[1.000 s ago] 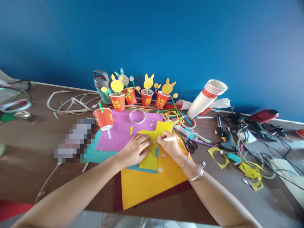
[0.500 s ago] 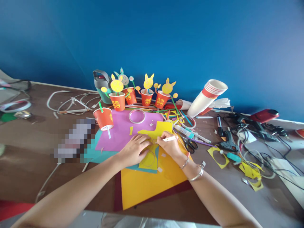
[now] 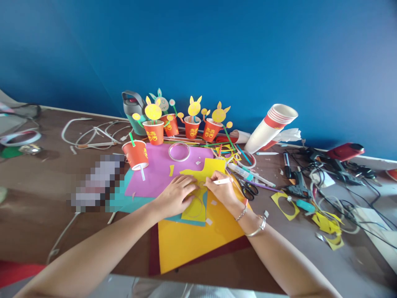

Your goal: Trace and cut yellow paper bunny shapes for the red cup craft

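Note:
My right hand (image 3: 221, 191) is closed round a white pen (image 3: 222, 181), its tip down at a yellow sheet (image 3: 214, 166). Fingers stretched out, my left hand (image 3: 178, 193) lies flat on the left part of that sheet. A faint drawn circle (image 3: 195, 207) shows on the yellow paper just below my left fingers, and a smaller outline sits between the hands. Underneath are a purple sheet (image 3: 155, 165), a teal sheet (image 3: 133, 203) and a larger orange-yellow sheet (image 3: 186, 244). Black-handled scissors (image 3: 249, 190) lie right of my right hand.
Red paper cups (image 3: 154, 133) with paper rabbits stand along the back. One red cup (image 3: 135, 155) tilts at left, near a blurred-out device (image 3: 97, 182). A tape roll (image 3: 179, 152) rests on the purple sheet. Stacked cups (image 3: 269, 128), a glue gun (image 3: 299, 184) and cables are at right.
Almost nothing differs. Both hands stay in the same place on the yellow sheet, and the pen has barely moved. The view has shifted very slightly.

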`<state>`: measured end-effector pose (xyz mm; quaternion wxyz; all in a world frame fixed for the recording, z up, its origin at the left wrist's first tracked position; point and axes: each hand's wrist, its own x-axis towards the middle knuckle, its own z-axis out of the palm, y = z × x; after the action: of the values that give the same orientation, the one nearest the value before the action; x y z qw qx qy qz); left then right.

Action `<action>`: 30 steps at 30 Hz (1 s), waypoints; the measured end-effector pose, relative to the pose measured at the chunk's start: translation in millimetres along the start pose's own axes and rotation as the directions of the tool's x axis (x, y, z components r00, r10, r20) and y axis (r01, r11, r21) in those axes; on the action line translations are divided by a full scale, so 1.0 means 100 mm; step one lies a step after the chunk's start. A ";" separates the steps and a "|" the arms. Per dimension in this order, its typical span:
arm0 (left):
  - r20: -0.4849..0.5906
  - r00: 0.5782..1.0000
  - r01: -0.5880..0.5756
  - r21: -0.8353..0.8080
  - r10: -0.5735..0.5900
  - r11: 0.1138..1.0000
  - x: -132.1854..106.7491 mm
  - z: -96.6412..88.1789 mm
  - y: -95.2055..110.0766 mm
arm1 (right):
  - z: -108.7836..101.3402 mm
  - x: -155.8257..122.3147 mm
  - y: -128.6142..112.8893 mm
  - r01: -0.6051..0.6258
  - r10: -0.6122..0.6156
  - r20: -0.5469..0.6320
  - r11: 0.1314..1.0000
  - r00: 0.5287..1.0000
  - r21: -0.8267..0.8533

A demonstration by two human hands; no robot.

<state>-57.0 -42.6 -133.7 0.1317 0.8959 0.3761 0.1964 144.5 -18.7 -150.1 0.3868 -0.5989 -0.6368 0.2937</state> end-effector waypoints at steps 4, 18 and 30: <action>0.000 1.000 -0.004 0.004 0.004 1.000 0.00 0.00 0.00 | 0.02 0.00 0.03 0.037 -0.038 -0.005 0.998 0.999 -0.047; -0.006 1.000 -0.005 -0.001 0.005 1.000 0.00 0.01 0.00 | 0.01 0.01 0.00 0.037 -0.037 -0.014 0.999 0.999 -0.002; -0.002 1.000 -0.004 -0.001 0.004 1.000 -0.01 0.01 -0.01 | 0.00 0.00 0.00 -0.008 0.006 0.031 0.999 0.999 0.053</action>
<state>-57.6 -42.2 -135.8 0.1314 0.8964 0.3744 0.1977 144.5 -18.4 -150.3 0.3915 -0.5861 -0.6325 0.3211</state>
